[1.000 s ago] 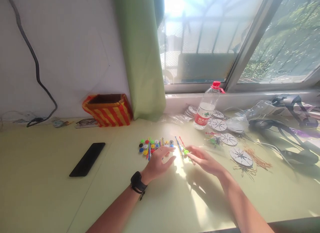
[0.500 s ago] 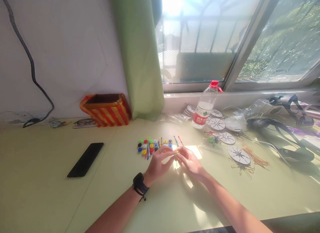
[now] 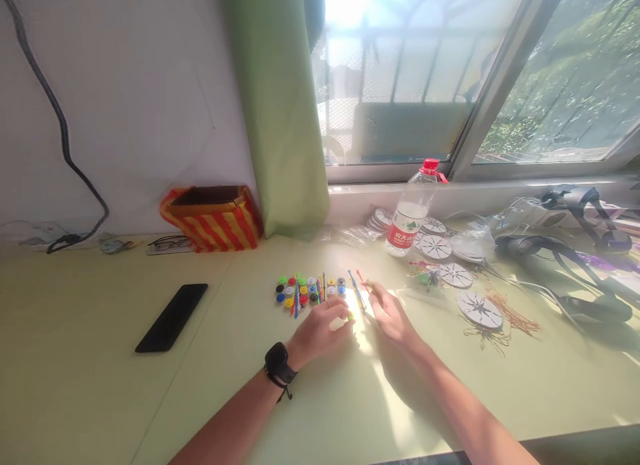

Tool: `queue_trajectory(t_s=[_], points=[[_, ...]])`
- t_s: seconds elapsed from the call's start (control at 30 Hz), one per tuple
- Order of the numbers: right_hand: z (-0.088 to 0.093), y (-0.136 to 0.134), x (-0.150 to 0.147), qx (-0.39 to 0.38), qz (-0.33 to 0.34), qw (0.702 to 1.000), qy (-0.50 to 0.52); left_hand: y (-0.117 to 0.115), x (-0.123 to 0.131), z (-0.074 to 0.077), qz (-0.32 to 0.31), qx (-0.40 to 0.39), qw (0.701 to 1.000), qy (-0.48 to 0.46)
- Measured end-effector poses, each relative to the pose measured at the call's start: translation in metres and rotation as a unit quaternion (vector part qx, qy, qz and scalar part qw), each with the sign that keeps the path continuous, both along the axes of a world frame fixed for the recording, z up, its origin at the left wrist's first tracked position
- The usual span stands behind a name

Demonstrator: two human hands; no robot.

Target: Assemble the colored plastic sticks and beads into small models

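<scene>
My left hand [image 3: 320,328], with a black watch [image 3: 280,364] on its wrist, pinches a small yellow-green piece [image 3: 351,316] just above the table. To its right, my right hand [image 3: 393,317] has its fingers drawn together; a bit of yellow-green shows at the fingertips, too small to name. Between the hands lie a thin blue stick [image 3: 357,290] and a red stick [image 3: 362,278]. Beyond my left hand sit several small round coloured pieces [image 3: 303,290] in rows, with bundles of thin coloured sticks [image 3: 297,297] lying across them.
A black phone [image 3: 171,318] lies at left, below a red-and-yellow striped box [image 3: 220,226]. A water bottle [image 3: 407,218] stands by the window. Several slotted white discs [image 3: 479,310], brown cords [image 3: 515,313], cables and black straps [image 3: 560,252] crowd the right side.
My hands, which met over a yellow-green stick-like piece, have parted. The right has moved right and slightly up; the left has dropped slightly, with a small yellow-green piece in its fingers.
</scene>
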State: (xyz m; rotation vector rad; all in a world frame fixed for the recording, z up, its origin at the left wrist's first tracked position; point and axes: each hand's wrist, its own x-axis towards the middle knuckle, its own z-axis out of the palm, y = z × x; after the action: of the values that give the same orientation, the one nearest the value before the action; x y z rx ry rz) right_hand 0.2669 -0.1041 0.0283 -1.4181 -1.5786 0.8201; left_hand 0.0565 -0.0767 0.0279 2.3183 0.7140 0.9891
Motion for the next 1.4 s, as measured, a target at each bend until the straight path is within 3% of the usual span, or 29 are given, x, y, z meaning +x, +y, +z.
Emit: queue_trajectory(t_s=[0.17, 0.3, 0.57, 0.8, 1.07, 1.3, 1.4], points=[[-0.003, 0.016, 0.014, 0.018, -0.040, 0.994, -0.103, 0.006, -0.004, -0.006, 0.009, 0.014, 0.997, 0.074], [-0.009, 0.020, 0.017, 0.047, -0.017, 0.988, -0.144, 0.011, -0.006, -0.004, 0.032, 0.074, 0.992, 0.101], [-0.017, 0.021, 0.023, 0.058, 0.014, 0.991, -0.116, 0.014, -0.006, -0.003, 0.105, 0.089, 0.985, 0.108], [-0.023, 0.024, 0.020, 0.058, 0.009, 0.983, -0.172, 0.010, -0.003, 0.002, 0.110, 0.086, 0.982, 0.130], [-0.009, 0.016, 0.007, 0.083, 0.066, 0.988, -0.109, 0.006, -0.003, 0.004, 0.104, 0.101, 0.977, 0.155], [-0.006, 0.007, -0.004, 0.088, 0.101, 0.987, -0.090, 0.022, -0.022, 0.012, 0.231, 0.116, 0.948, 0.185], [-0.013, 0.007, -0.006, 0.096, 0.114, 0.984, -0.100, 0.027, -0.033, 0.015, 0.239, 0.120, 0.933, 0.240]])
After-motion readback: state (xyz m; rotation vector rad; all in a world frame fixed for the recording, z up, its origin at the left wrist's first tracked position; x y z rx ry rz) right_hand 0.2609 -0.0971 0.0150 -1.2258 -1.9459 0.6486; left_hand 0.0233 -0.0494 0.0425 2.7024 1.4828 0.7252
